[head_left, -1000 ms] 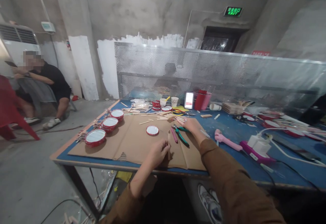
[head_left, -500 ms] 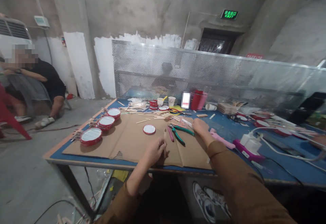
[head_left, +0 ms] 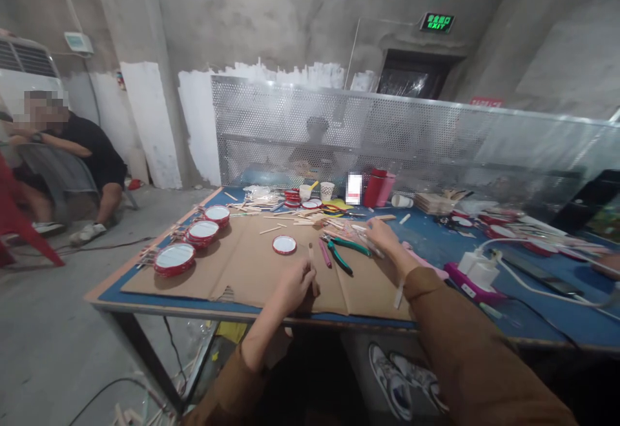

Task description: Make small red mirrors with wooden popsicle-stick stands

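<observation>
My left hand [head_left: 296, 284] is closed around a thin wooden stick [head_left: 312, 264] above the cardboard sheet [head_left: 247, 264]. My right hand [head_left: 385, 235] reaches over small clear plastic packets [head_left: 356, 231] at the cardboard's right side; its fingers are curled, and what they hold, if anything, is hidden. Between the hands lie teal-handled pliers [head_left: 340, 257] and a pink tool [head_left: 324, 253]. A round red-rimmed white disc [head_left: 284, 244] rests left of the stick. Several red-and-white drum-like pieces [head_left: 174, 259] with sticks stand along the left edge.
Behind are loose sticks [head_left: 264, 205], paper cups [head_left: 327, 191], a red bottle [head_left: 374, 187] and a perforated metal screen [head_left: 271, 129]. A purple power strip [head_left: 472, 284] with chargers and cables is at right. A person [head_left: 92, 148] sits far left.
My right hand has shifted slightly, its fingers now a little farther back over the packets. The left hand still holds the stick in nearly the same place.
</observation>
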`<state>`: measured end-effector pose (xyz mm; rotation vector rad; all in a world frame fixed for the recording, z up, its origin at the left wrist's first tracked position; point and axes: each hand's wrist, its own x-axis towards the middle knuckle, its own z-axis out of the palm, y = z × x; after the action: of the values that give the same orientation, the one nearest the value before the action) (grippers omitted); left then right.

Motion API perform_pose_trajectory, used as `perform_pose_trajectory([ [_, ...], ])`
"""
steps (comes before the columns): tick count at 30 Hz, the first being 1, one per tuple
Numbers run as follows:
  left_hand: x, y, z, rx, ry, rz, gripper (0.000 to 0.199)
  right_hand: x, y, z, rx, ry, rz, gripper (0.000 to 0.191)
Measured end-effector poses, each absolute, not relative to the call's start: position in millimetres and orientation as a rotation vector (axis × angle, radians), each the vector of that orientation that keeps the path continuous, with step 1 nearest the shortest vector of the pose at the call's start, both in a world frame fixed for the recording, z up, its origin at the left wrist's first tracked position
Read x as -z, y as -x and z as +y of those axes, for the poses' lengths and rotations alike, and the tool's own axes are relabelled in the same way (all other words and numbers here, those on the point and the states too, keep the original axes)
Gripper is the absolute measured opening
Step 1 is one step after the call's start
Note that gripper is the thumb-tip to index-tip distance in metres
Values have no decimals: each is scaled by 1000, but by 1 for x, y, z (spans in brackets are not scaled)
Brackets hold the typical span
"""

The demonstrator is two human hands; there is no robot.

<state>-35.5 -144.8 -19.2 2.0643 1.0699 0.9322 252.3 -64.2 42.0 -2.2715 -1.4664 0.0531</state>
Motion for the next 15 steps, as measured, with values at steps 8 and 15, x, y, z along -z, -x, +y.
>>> perform_pose_trajectory([
  [8, 23, 34, -143, -942, -1992, 994, 12, -42, -200, -114, -187, 1290, -949, 23],
  [15, 17, 35, -146, -937, -2074, 1104, 12, -35, -129, -158, -634, 747, -650, 33],
])
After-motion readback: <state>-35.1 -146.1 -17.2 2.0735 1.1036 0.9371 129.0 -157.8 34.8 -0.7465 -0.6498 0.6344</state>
